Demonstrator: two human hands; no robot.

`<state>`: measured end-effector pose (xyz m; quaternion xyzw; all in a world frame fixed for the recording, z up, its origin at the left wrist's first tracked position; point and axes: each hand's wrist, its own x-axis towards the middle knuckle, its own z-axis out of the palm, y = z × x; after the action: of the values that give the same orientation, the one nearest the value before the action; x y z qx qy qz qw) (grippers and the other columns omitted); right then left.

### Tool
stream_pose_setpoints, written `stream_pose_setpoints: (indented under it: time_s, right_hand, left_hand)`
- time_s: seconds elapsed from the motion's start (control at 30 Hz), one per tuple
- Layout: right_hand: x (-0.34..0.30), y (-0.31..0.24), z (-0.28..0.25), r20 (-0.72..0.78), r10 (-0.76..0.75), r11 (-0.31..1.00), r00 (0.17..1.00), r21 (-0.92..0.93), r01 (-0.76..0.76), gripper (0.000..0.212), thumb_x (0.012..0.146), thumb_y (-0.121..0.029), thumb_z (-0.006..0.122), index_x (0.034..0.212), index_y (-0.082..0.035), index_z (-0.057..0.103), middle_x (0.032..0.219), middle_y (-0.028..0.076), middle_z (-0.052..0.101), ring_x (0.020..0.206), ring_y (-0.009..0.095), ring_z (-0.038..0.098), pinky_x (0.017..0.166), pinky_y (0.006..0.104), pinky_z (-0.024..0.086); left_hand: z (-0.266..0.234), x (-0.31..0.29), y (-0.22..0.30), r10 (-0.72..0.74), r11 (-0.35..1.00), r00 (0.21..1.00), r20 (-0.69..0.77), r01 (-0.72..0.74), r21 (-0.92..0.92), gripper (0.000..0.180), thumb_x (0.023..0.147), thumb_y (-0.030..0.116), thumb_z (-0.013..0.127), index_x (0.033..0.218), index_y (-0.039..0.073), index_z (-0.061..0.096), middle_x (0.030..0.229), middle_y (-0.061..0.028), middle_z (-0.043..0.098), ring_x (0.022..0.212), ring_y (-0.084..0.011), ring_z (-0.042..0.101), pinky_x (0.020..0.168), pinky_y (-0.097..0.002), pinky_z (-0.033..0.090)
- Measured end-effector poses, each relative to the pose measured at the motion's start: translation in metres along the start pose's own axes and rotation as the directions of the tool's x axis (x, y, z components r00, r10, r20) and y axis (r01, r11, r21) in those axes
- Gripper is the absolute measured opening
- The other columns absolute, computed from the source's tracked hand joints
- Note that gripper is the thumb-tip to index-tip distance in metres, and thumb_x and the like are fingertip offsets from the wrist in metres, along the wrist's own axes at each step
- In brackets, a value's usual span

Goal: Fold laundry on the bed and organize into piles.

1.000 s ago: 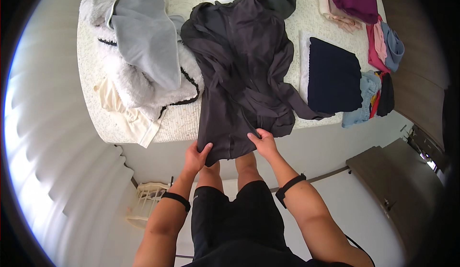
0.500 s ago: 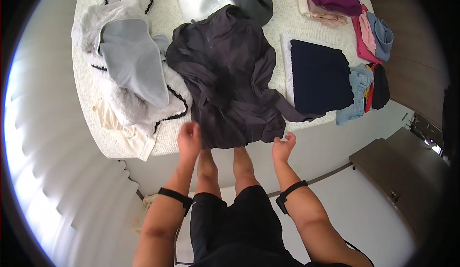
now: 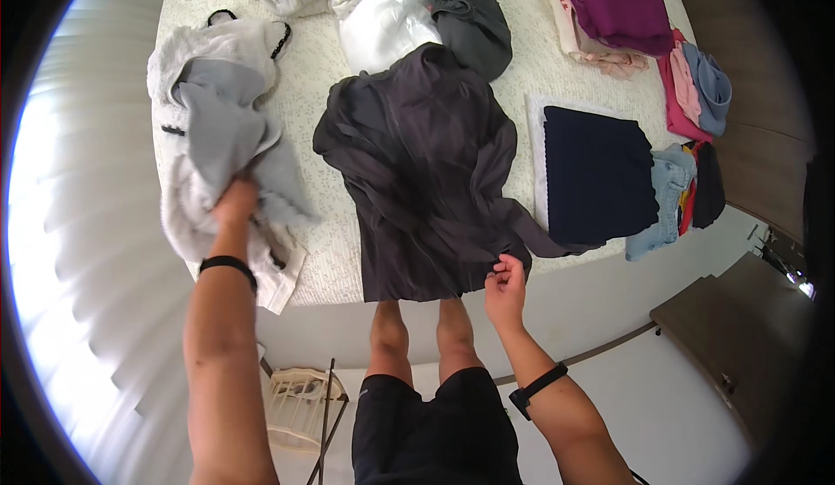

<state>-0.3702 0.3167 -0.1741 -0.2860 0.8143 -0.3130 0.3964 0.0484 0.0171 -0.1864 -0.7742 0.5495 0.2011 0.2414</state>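
A dark grey zip jacket (image 3: 417, 163) lies crumpled in front of me, its lower hem at the bed's near edge and one sleeve reaching right. To its left lies a fluffy white garment (image 3: 213, 50) with black trim and a smooth grey inner side. My left hand (image 3: 237, 200) is closed in the grey and white fabric, with its fingers partly buried and blurred. At the jacket's lower right corner is my right hand (image 3: 506, 289), its fingers loosely bent and apart, with nothing visible in them.
Right of the jacket lies a folded navy cloth (image 3: 600, 172) on a white one. Folded jeans (image 3: 665, 194), a purple garment (image 3: 613, 6) and pink and blue clothes (image 3: 696, 89) line the right side. A white plastic bag (image 3: 391, 20) sits behind the jacket.
My left hand has moved left from the jacket's edge into the fluffy garment, whose near part has shifted left and bunched. The right hand stays by the jacket hem.
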Motion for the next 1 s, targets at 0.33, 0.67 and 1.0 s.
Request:
stream_pose_setpoints:
  time_s: [0.33, 0.67, 1.0]
  right_hand:
    - [0.03, -0.021, 0.002, 0.054, -0.081, 0.997, 0.995, 0.024, 0.08, 0.018, 0.089, -0.001, 0.06, 0.107, 0.0, 0.062, 0.081, 0.004, 0.063, 0.072, 0.008, 0.057, 0.067, 0.0241, 0.048]
    - [0.248, -0.162, 0.063, 0.069, -0.294, 0.941, 0.953, -0.151, 0.301, 0.066, 0.081, -0.031, 0.072, 0.132, 0.003, 0.046, 0.129, 0.025, 0.057, 0.12, 0.038, 0.056, 0.101, 0.0399, 0.043]
    - [0.247, -0.204, 0.037, 0.246, -0.198, 0.829, 0.949, -0.473, 0.296, 0.032, 0.085, -0.024, 0.069, 0.11, -0.004, 0.068, 0.101, 0.02, 0.07, 0.096, 0.036, 0.068, 0.082, 0.0383, 0.051]
  left_hand:
    - [0.027, -0.091, 0.012, 0.32, 0.904, 0.799, -0.508, -0.419, -0.089, 0.033, 0.084, 0.019, 0.066, 0.11, 0.0, 0.056, 0.108, -0.0252, 0.057, 0.1, -0.0432, 0.056, 0.087, -0.0521, 0.046]
    - [0.057, -0.053, 0.122, -0.232, 0.202, 0.949, -0.213, -0.167, -0.965, 0.022, 0.093, 0.015, 0.063, 0.109, 0.003, 0.054, 0.098, -0.0056, 0.055, 0.087, -0.0196, 0.054, 0.079, -0.0325, 0.044]
    - [0.002, -0.031, 0.117, 0.496, -0.096, 0.799, 0.339, 0.438, -0.894, 0.014, 0.092, 0.01, 0.065, 0.105, 0.01, 0.059, 0.098, 0.0009, 0.065, 0.084, -0.0122, 0.061, 0.078, -0.0304, 0.05]
